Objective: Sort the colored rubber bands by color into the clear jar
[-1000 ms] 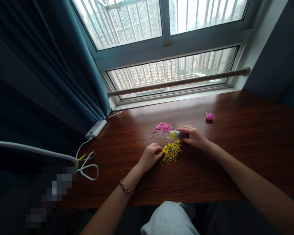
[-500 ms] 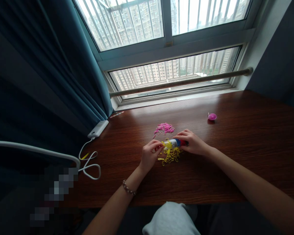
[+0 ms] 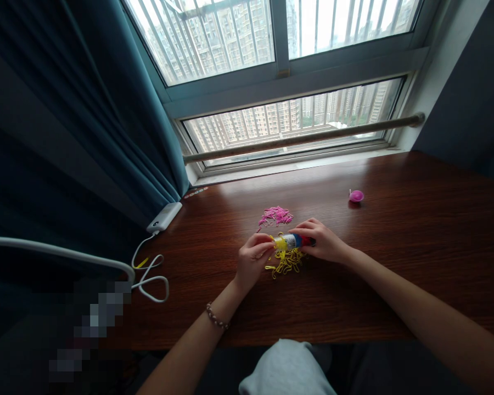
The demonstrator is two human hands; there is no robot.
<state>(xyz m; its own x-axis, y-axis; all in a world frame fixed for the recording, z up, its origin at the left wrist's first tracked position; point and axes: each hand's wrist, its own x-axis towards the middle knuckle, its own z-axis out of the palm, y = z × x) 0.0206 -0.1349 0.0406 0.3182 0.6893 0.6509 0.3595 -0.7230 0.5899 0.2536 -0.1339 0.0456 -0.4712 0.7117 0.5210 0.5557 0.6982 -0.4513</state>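
Observation:
My right hand (image 3: 321, 240) grips a small clear bottle (image 3: 290, 241) lying on its side, its mouth pointing left. My left hand (image 3: 253, 259) is pinched at that mouth, holding a yellow rubber band against it. Just below the bottle a loose pile of yellow rubber bands (image 3: 286, 261) lies on the dark wooden table (image 3: 395, 263). A smaller pile of pink rubber bands (image 3: 275, 215) sits a little farther back. A pink cap (image 3: 356, 196) lies apart at the back right.
A white power bank (image 3: 163, 217) with a looped white cable (image 3: 150, 274) lies at the table's left edge beside a teal curtain (image 3: 119, 109). A window with a rail (image 3: 304, 140) runs along the back. My grey-clad knee (image 3: 286, 367) is under the front edge.
My right hand brought the bottle down from beside the pink pile to just above the yellow pile. My left hand rose from the yellow pile to the bottle's mouth with a band.

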